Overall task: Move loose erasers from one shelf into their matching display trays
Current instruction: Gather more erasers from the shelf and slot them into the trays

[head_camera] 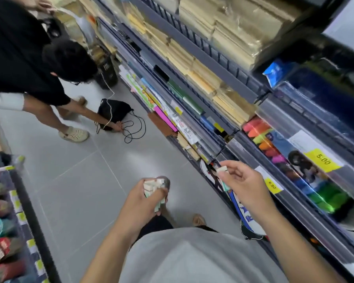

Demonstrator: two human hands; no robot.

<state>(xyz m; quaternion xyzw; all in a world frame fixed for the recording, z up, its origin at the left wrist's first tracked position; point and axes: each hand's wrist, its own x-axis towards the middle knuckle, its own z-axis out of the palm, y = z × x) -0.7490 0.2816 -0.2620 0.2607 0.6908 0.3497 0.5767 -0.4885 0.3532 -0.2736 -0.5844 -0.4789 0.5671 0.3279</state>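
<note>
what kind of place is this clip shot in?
Most likely a stationery aisle in a shop. Long shelves hold stacked paper packs, yellow price tags run along the shelf fronts, and bright highlighters sit on display. Both hands hold small erasers: left hand, right hand.

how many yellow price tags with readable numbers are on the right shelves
2: the 5.00 tag on the shelf rail by the coloured highlighters, and the 6.50 tag lower down, just beyond the right hand. Other yellow tags are too blurred to read.
</note>
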